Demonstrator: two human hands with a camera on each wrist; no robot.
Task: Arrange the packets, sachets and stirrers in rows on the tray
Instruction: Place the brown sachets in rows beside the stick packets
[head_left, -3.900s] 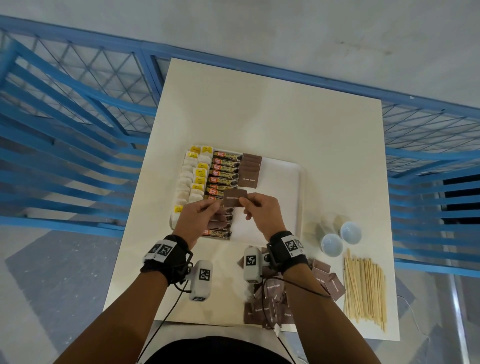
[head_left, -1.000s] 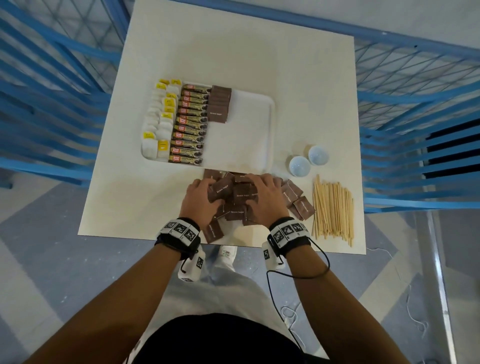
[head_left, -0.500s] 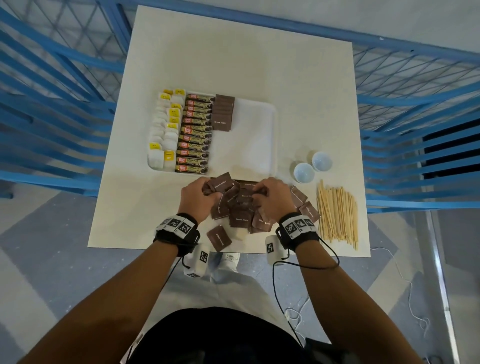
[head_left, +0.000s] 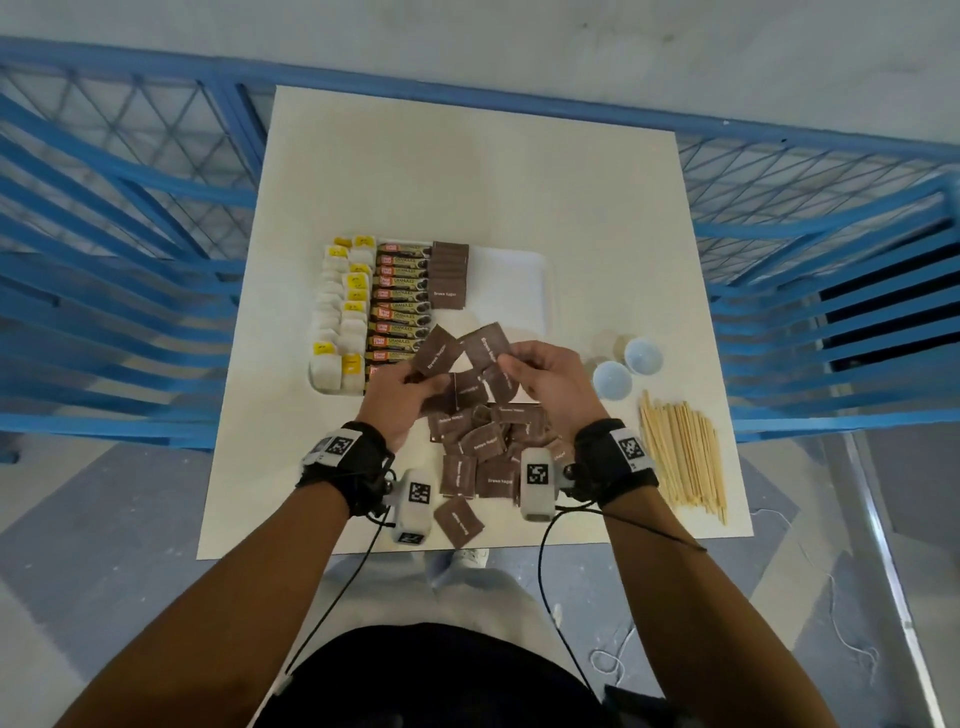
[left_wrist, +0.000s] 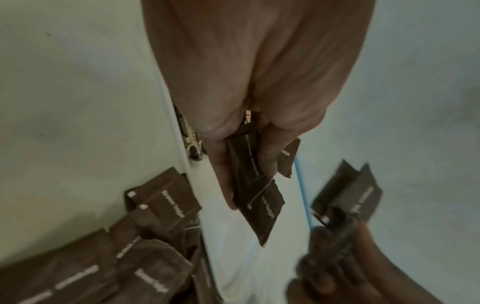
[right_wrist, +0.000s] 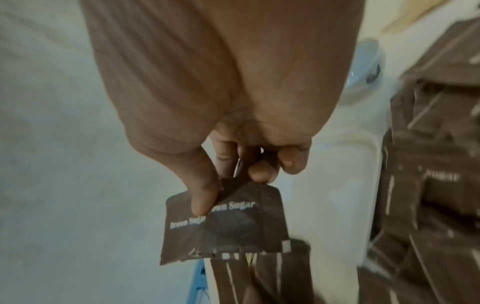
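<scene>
Both hands now lifted off loose pile (head_left: 488, 441) on surface (head_left: 467, 182), versus pressing into it half-second back. Left hand (head_left: 402, 397) grip pinching fan of brown sugar sachets (head_left: 439, 351); right hand (head_left: 550, 382) grip pinching more. Heading toward tray (head_left: 524, 291), likely extending sugar row (head_left: 449, 275).

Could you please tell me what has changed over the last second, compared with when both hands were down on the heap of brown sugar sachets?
Both hands have risen off the loose heap. The left hand now holds several brown sugar sachets, and the right hand pinches more. The tray rows, stirrers and two cups are unchanged.
</scene>
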